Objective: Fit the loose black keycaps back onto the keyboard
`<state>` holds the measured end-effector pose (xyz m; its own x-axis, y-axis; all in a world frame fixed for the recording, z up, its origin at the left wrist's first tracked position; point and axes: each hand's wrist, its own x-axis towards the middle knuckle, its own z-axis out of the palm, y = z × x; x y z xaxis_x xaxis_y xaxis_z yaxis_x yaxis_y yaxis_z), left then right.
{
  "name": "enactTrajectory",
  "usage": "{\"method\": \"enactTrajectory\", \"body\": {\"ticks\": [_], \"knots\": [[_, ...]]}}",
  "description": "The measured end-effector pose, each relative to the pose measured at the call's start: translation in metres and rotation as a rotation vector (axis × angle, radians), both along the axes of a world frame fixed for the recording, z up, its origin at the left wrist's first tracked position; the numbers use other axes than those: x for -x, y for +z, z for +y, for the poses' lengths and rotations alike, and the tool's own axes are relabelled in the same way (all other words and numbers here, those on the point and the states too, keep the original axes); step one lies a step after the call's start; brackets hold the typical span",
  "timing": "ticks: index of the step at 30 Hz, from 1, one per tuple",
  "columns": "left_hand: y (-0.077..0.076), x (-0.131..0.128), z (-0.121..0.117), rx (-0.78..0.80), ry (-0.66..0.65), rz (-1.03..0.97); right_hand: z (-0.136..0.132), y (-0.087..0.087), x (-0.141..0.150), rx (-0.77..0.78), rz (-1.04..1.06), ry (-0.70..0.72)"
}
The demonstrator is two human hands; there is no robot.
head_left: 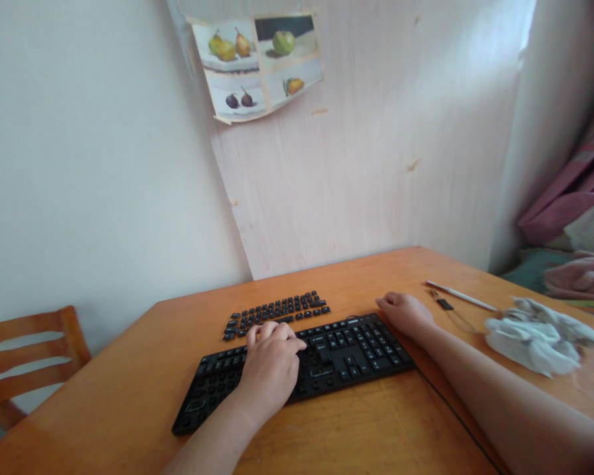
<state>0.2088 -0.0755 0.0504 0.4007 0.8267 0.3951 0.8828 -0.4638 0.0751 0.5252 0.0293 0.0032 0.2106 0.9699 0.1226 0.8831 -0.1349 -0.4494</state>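
Note:
A black computer keyboard lies at a slant on the wooden table. Many keycaps are off its main block, baring the sockets, while the number pad at the right still has its caps. My left hand is over the middle of the keyboard, fingers bent at its far edge and thumb on its top; the fingertips are partly hidden. Just past the keyboard's far right corner, my right hand rests with curled fingers, and what they may hold is hidden. Loose black keycaps lie in rows behind the keyboard.
Right of my right hand lie a small black piece with thin wires, a white stick and a crumpled whitish cloth. The keyboard's cable runs under my right forearm. A wooden chair stands at the left; a wall rises behind.

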Motion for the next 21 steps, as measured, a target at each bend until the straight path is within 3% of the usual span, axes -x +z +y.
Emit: {"method": "enactTrajectory", "body": {"ticks": [7,12,15,21], "knots": [[0.012,0.038,0.026,-0.137,0.206,-0.274,0.0,0.0,-0.001,0.003,0.001,0.014],[0.016,0.082,0.044,-0.147,0.328,-0.798,-0.001,0.0,-0.002,0.02,-0.003,0.033],[0.01,0.11,0.042,-0.131,0.404,-1.1,-0.002,0.0,-0.002,0.03,-0.007,0.037],[-0.023,0.162,0.025,-0.112,0.639,-1.394,0.003,-0.004,-0.007,-0.017,0.004,0.111]]}}
